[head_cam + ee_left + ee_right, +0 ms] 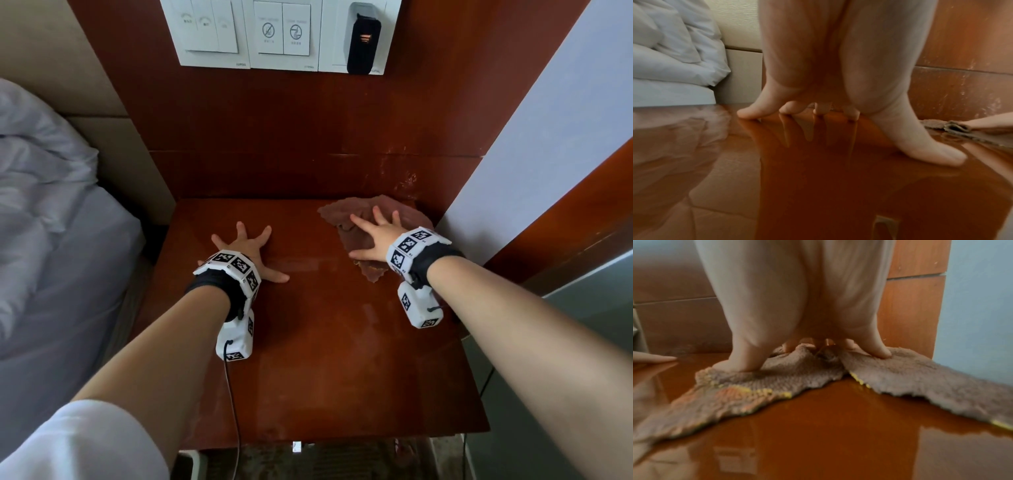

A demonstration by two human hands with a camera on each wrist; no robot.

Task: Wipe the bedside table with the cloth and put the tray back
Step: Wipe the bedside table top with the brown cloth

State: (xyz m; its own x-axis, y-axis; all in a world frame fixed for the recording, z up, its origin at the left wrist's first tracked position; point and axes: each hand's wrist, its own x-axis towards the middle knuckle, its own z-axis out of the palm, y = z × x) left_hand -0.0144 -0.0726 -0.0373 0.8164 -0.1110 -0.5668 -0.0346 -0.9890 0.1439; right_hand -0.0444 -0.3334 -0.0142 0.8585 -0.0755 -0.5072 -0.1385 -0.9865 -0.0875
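Observation:
A brown cloth (352,236) (900,374) with a yellow-stitched hem lies at the back right of the glossy wooden bedside table (325,342). My right hand (373,233) (809,305) presses flat on the cloth with its fingers spread. My left hand (246,250) (838,73) rests on the bare tabletop at the left, fingers splayed and straight, holding nothing. From the left wrist, the cloth (962,129) shows at the right edge. No tray is in view.
A bed with white sheets (44,212) adjoins the table's left side. A switch panel (281,34) with a black plugged-in charger (363,41) sits on the wooden back panel. A pale wall (548,137) bounds the right. A black cable (233,411) trails from my left wrist.

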